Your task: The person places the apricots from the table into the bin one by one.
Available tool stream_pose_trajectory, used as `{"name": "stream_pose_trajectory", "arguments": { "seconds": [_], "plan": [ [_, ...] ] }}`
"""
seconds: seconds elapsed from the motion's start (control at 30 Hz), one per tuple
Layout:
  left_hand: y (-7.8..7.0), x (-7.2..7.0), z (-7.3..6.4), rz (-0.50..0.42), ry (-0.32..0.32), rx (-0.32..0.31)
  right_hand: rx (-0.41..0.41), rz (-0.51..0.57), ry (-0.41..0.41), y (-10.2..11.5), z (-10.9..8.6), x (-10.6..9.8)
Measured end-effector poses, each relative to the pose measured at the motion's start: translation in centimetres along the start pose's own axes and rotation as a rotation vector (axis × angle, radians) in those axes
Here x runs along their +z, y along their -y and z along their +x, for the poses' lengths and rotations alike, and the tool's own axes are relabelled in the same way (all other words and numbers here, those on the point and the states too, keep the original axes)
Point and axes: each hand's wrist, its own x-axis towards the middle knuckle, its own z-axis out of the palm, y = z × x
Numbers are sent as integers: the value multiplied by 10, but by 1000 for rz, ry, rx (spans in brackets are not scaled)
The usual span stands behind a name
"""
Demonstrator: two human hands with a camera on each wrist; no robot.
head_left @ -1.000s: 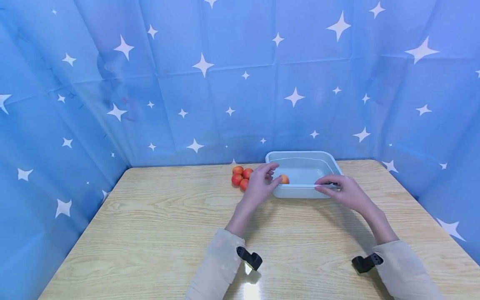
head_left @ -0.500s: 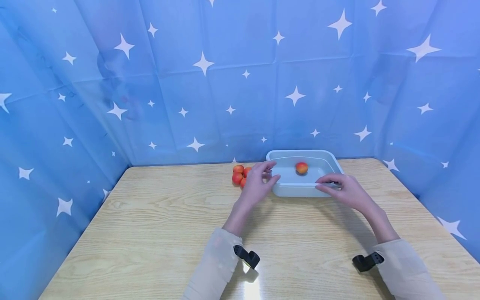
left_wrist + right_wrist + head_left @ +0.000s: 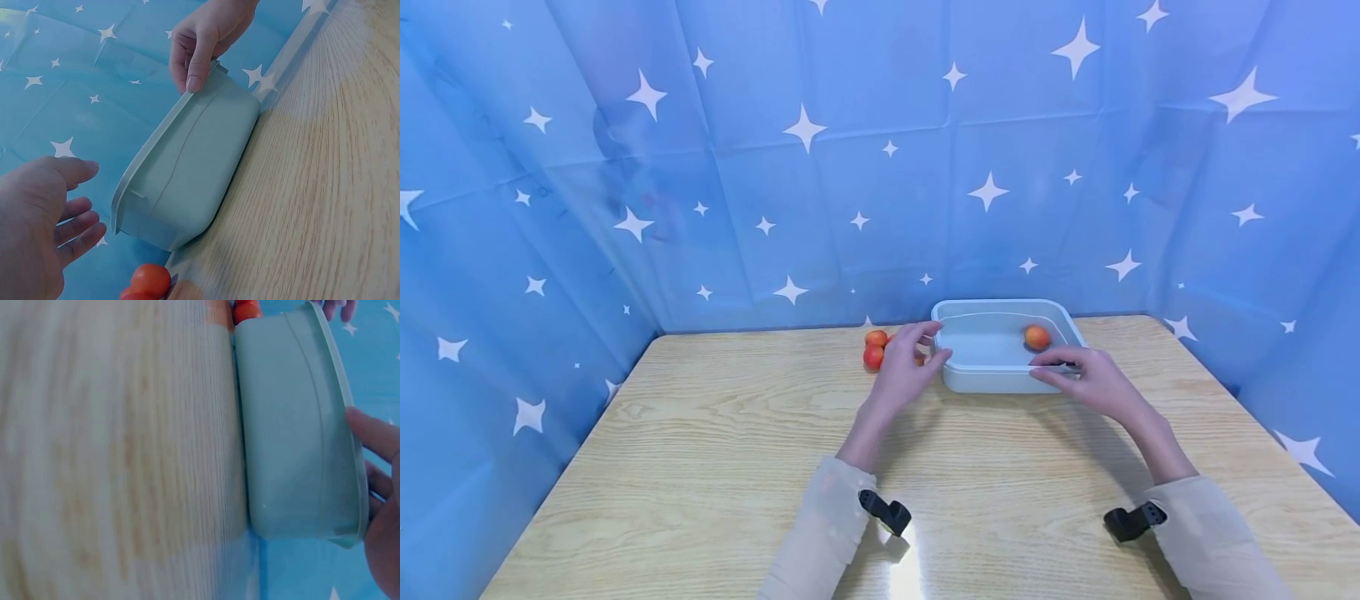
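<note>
One orange-red fruit (image 3: 1037, 337) has moved from the middle to the right end of the pale tub (image 3: 992, 381), and the left hand (image 3: 902, 367) has shifted slightly left, its fingers wide, just beside the tub's left end and the clustered fruits (image 3: 873, 357). The right hand (image 3: 1096, 385) pinches the near rim. Wooden bench (image 3: 700, 450) stretches left and near; its far edge runs by the tub, along a starry blue curtain (image 3: 850, 183).

The left hand (image 3: 901, 368) keeps its thumb apart from loosely bent fingers; to its right, the right hand (image 3: 1093, 383) pinches, its sleeved forearm (image 3: 1202, 521) slanting inward.
</note>
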Motion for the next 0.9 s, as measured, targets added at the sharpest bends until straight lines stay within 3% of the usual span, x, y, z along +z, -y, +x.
{"name": "stream_pose_trajectory", "arguments": {
  "seconds": [0.67, 0.9],
  "plan": [
    [15, -15, -6, 147, -14, -8, 28, -10, 16, 2, -1, -1],
    [22, -21, -9, 138, -7, -32, 30, -7, 15, 2, 0, -1]
  ]
}}
